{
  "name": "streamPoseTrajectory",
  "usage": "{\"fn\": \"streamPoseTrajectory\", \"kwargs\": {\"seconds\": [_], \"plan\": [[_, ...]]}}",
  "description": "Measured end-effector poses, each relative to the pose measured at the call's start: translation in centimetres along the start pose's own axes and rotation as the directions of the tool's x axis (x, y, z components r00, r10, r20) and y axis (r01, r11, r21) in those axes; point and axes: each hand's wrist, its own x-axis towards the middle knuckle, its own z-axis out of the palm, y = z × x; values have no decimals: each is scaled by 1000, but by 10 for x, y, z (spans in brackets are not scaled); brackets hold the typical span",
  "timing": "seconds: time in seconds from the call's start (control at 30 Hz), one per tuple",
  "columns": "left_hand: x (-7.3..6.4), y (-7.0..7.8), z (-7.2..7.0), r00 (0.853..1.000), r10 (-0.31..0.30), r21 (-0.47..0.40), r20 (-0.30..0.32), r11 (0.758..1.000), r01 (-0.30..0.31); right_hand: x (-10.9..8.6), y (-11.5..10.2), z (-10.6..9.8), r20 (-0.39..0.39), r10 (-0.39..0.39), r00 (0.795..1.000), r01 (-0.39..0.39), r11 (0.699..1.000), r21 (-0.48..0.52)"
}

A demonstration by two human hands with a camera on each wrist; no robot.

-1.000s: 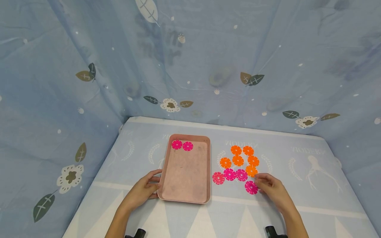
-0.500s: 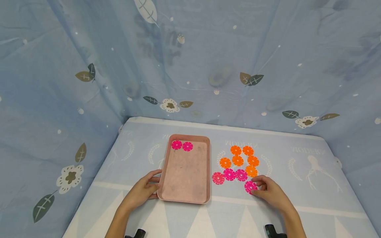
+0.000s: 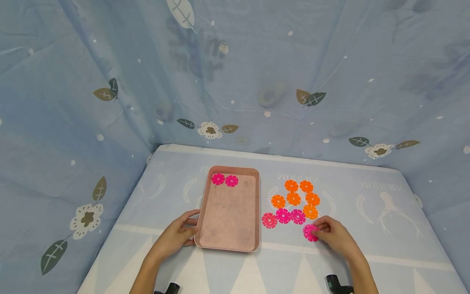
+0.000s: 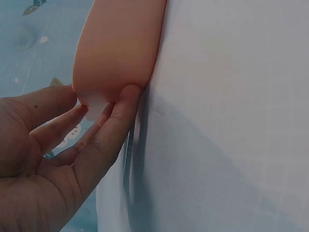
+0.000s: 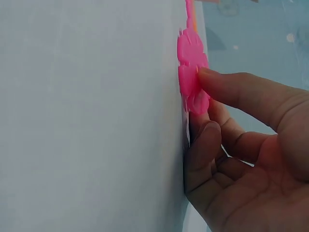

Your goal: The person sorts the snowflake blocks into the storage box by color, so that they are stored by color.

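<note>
My right hand (image 3: 335,236) pinches a pink flower-shaped plastic disc (image 3: 308,232) near the front of the loose group. In the right wrist view, the thumb lies on the disc's (image 5: 190,63) face and the curled fingers are beneath its near edge. My left hand (image 3: 175,236) grips the lower left side of a pink rectangular tray (image 3: 227,248). In the left wrist view, fingertips touch the tray's rounded wall (image 4: 118,53) at the rim and close to the table. Two pink discs (image 3: 225,180) lie side by side in the tray's far left corner.
Right of the tray lie several orange discs (image 3: 293,199), with two pink discs (image 3: 290,216) and a coral disc (image 3: 269,220) in front of them. A patterned cloth covers the table (image 3: 367,228). Blue printed curtains (image 3: 257,73) hang behind and at the sides.
My right hand has come down from beside the front pink disc and now pinches it, shifting it slightly. The left hand and tray have stayed put.
</note>
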Motion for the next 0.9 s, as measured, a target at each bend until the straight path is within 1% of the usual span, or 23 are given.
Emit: {"fn": "streamPoseTrajectory", "kwargs": {"seconds": [0.1, 0.23, 0.37, 0.6, 0.9], "plan": [[0, 0, 0, 1000, 2, -3, 2, 1000, -2, 0, 1, -2, 4, 25, 1000, -25, 998, 58], [0, 0, 0, 1000, 5, -5, 7, 1000, -5, 0, 1, -5, 16, 40, 999, -41, 992, 116], [0, 0, 0, 1000, 8, 0, 6, 1000, -8, 1, 0, -7, 25, 48, 999, -51, 989, 135], [0, -1, 0, 1000, 7, 7, -1, 1000, -7, 2, 1, -7, 26, 53, 998, -56, 988, 142], [1, -2, 0, 1000, 9, 6, 2, 1000, -9, 3, -1, -8, 37, 41, 998, -48, 977, 208]]}}
